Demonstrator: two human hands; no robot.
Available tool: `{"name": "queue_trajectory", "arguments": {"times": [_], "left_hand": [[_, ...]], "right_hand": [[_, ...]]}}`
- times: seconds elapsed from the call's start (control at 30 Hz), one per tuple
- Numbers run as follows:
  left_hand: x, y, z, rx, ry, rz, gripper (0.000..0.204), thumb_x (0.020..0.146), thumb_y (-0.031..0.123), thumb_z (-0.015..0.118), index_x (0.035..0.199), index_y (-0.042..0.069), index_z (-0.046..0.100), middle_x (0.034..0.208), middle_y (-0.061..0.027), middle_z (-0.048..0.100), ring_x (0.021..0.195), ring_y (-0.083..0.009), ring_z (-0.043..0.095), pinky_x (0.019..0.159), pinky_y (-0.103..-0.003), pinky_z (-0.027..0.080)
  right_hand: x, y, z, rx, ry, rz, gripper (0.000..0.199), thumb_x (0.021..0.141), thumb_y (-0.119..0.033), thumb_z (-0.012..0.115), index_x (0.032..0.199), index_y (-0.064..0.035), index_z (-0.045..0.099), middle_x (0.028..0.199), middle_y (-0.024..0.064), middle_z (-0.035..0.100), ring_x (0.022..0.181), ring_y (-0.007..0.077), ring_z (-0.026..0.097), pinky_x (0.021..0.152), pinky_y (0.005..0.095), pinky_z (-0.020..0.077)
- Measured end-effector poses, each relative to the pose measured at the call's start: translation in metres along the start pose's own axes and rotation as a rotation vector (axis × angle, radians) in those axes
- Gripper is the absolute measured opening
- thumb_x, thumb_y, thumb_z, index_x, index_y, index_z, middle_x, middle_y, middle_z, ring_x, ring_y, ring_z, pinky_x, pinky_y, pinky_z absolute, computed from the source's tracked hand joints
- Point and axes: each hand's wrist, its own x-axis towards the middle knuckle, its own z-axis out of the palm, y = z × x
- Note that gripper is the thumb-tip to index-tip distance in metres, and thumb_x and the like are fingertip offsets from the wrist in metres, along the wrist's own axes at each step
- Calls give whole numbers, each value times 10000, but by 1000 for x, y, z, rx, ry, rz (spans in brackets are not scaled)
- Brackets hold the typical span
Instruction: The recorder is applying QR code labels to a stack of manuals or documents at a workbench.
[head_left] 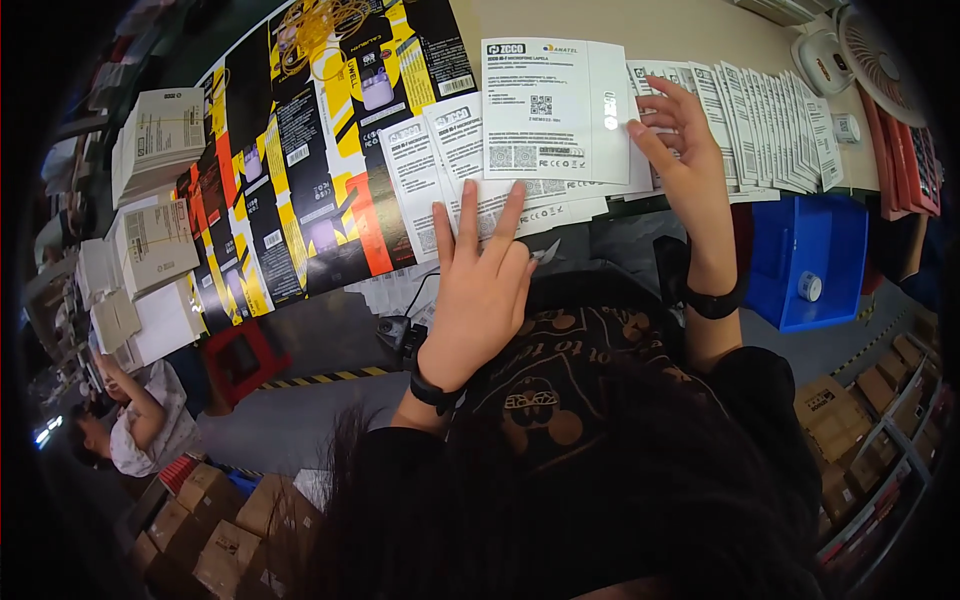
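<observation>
A printed white card [555,110] lies at the front of the worktable, on top of other white cards. My left hand [482,290] has its fingers stretched out and apart. Its fingertips rest on the lower cards [415,170] and reach the top card's bottom edge. Beside the right edge of the top card, my right hand [685,145] is open with fingers spread and slightly curved. Its thumb tip meets that edge; whether it presses the card I cannot tell. A fanned row of white cards [765,125] stretches to the right behind this hand.
Glossy printed sheets [310,170] cover the table's left part, with yellow rubber bands [325,30] on them. Banded card stacks [155,240] stand far left. A blue bin [790,260] hangs right of the table's front edge; a small fan [875,50] stands back right. Another person [150,420] works at left.
</observation>
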Motion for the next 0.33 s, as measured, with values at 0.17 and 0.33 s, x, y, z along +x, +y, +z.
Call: {"name": "queue_trajectory", "arguments": {"times": [0.17,0.33], "left_hand": [[-1,-1,1,9,0,0,150,785,68,518,716,3,402,1346,-153,314,1250,-462,164,990,-587,100],[0,-1,2,11,4,4,146,788,73,521,728,4,406,1346,-154,312,1247,-465,165,989,-590,96]], "right_hand": [[3,-8,-1,-116,-9,3,328,800,-129,578,1108,-52,493,902,12,553,791,88,494,689,206,397],[2,-10,-4,-148,62,-30,319,801,-138,582,1098,-58,500,873,-3,543,789,80,486,672,207,393]]}}
